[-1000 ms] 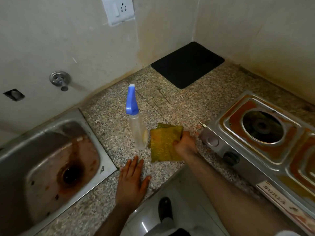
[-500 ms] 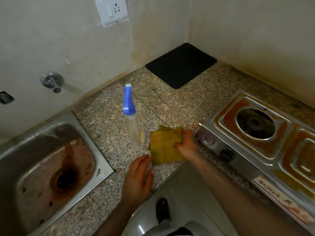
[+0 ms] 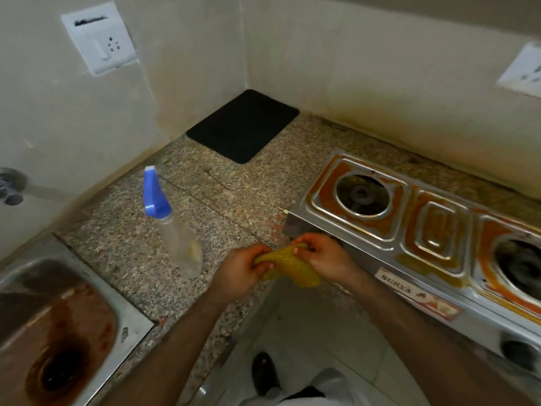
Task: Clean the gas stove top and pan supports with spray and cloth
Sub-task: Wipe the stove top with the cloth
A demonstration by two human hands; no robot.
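We hold the yellow cloth [image 3: 288, 266] in both hands, up off the counter [image 3: 234, 200], just in front of the near left corner of the gas stove [image 3: 424, 230]. Our left hand [image 3: 240, 271] has its fingers curled tight around the left end of the cloth. Our right hand [image 3: 326, 256] pinches the top edge of the cloth with bent fingers. The cloth is bunched up between the two hands and hangs down a little. The stove top is shiny metal with lots of orange, rusty-looking stains around its two burner holes. We see no pan supports on it. A label with red letters runs along its front. The spray bottle [image 3: 172, 227] stands on the speckled counter to the left of our hands, apart from them. It has a blue top and a clear body. Farther back, in the corner by the walls, lies a black mat [image 3: 243, 126]. At the far left is a metal sink [image 3: 58, 326] with brown stains around its drain.
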